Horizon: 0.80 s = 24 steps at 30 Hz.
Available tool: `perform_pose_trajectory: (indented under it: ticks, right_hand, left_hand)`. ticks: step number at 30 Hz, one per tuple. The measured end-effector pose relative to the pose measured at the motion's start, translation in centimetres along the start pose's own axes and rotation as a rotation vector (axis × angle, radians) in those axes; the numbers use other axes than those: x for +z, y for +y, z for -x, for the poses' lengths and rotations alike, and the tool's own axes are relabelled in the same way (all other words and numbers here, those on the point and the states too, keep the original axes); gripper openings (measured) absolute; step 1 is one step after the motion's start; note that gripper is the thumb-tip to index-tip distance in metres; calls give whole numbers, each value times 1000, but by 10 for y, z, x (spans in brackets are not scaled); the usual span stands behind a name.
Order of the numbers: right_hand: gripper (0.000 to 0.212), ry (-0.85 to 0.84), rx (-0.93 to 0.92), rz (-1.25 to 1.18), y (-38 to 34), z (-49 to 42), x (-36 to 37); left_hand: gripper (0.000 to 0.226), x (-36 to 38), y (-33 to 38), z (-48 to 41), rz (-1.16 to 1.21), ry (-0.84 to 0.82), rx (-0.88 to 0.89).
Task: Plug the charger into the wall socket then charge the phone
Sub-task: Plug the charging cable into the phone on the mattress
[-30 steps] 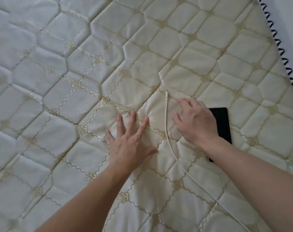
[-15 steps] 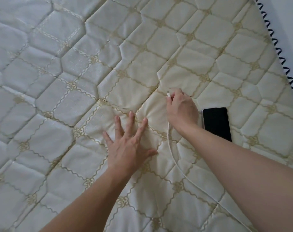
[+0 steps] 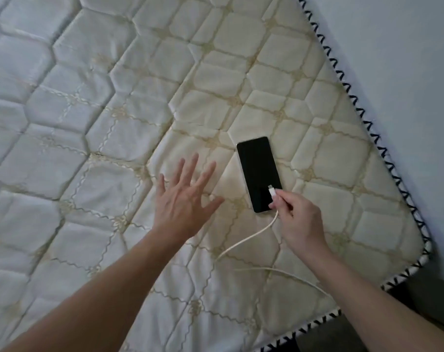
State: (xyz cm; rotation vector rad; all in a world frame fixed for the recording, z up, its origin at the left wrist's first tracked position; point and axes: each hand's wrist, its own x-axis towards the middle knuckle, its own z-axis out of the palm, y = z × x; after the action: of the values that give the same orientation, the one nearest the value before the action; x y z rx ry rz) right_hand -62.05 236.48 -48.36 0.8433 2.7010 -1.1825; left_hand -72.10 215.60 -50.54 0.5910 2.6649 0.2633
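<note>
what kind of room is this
Most likely a bedroom. The surface is a bare quilted mattress with black-and-white stitched edging, set close to a plain wall. A phone lies on it, and the right hand holds a white charging cable over it.

I see my right hand point(image 3: 298, 219) pinching the white charging cable point(image 3: 254, 235) just behind its connector point(image 3: 271, 191), whose tip sits over the lower end of the black phone point(image 3: 258, 174). The phone lies screen up on the quilted mattress point(image 3: 114, 123). My left hand point(image 3: 184, 199) is spread flat, fingers splayed, just left of the phone. The cable loops back under my right forearm.
</note>
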Motion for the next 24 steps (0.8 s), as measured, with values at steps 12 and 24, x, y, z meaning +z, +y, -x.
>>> perform_pose_trajectory:
  ticks: [12, 24]
  right_hand:
    - [17, -72, 228, -15, 54, 40, -9]
    - [34, -67, -131, 355, 53, 26, 6]
  left_hand:
    - [73, 22, 77, -31, -133, -114, 271]
    - [86, 20, 82, -61, -216, -113, 299]
